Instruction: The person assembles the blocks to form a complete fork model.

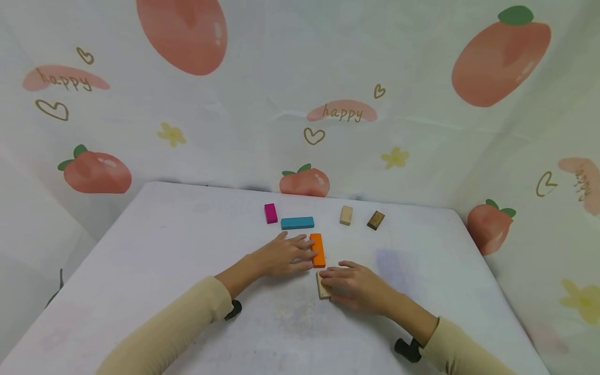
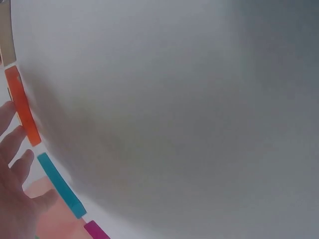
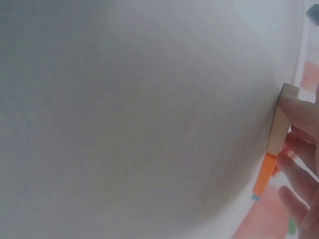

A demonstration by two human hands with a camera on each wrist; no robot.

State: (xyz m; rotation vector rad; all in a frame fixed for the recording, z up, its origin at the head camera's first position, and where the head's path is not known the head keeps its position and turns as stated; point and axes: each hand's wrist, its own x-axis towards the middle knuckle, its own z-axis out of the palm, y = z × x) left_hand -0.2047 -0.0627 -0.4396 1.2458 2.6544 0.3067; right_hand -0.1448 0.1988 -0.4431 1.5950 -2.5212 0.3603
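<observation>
On the white table, an orange block [image 1: 318, 252] lies lengthwise away from me. My left hand [image 1: 286, 256] is spread beside it, fingertips touching its left side and top. Just nearer lies a pale wooden block [image 1: 322, 287], in line with the orange one. My right hand [image 1: 358, 285] holds this wooden block from the right, fingers over its top and partly hiding it. The right wrist view shows the thumb lying against the pale block [image 3: 278, 130], its far end right at the orange block [image 3: 264, 175]. A blue block [image 1: 297, 223] lies beyond my left fingertips.
A magenta block [image 1: 271, 213] lies left of the blue one at the back. Farther right are a small pale wooden block [image 1: 346, 215] and a dark brown block [image 1: 376, 220]. A fruit-patterned cloth [image 1: 262, 104] hangs behind the table [image 1: 154, 234].
</observation>
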